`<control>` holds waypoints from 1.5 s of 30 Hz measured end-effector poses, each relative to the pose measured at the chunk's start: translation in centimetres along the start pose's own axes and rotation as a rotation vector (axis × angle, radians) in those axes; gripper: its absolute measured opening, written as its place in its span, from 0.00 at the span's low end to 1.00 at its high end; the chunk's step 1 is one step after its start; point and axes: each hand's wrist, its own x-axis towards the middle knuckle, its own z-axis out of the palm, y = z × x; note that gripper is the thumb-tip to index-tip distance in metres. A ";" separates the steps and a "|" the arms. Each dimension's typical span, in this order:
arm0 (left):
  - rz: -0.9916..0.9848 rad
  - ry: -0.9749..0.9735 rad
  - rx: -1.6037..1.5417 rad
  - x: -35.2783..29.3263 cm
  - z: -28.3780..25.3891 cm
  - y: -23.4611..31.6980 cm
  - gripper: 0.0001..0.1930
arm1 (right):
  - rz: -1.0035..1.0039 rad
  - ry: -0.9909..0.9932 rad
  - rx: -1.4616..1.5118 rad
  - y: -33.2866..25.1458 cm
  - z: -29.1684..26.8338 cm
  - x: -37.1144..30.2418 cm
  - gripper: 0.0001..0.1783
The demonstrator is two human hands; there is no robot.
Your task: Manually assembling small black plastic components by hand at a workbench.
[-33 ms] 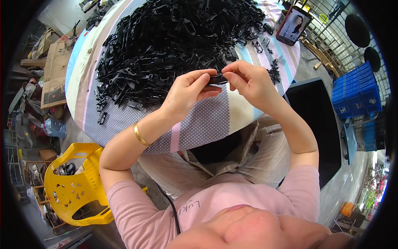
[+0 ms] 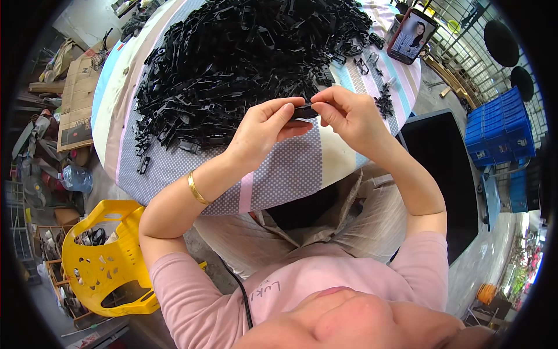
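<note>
Between my two hands, over the front of the round table, is a small black plastic part [image 2: 304, 111]. My left hand [image 2: 264, 129] grips its left end between thumb and fingers. The fingertips of my right hand [image 2: 351, 119] are pinched on its right end. Just beyond my hands rises a large heap of black plastic parts [image 2: 232, 70]. A loose black part [image 2: 143, 166] lies at the heap's near left edge. To the right of my right hand is a small cluster of tiny black pieces [image 2: 385, 102].
A striped and dotted cloth covers the table [image 2: 285, 174]. A phone [image 2: 411, 36] leans upright at the far right with a person on its screen. A yellow plastic chair [image 2: 107, 262] stands at left, blue crates [image 2: 500, 128] at right, and a cardboard box [image 2: 78, 102] at far left.
The black part has turned slightly between my fingertips. Both hands stay in nearly the same place.
</note>
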 end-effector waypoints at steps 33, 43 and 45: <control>-0.109 -0.135 0.169 0.2 0.1 -0.6 0.19 | 0.159 0.088 -0.394 7.3 -2.5 3.7 0.19; -0.003 -0.046 -0.150 0.2 0.0 -0.6 0.17 | 0.150 0.078 -0.051 5.6 -3.8 2.6 0.09; 0.015 -0.019 -0.155 0.0 -0.2 -0.5 0.17 | 0.263 -0.046 0.217 1.4 -3.1 1.6 0.09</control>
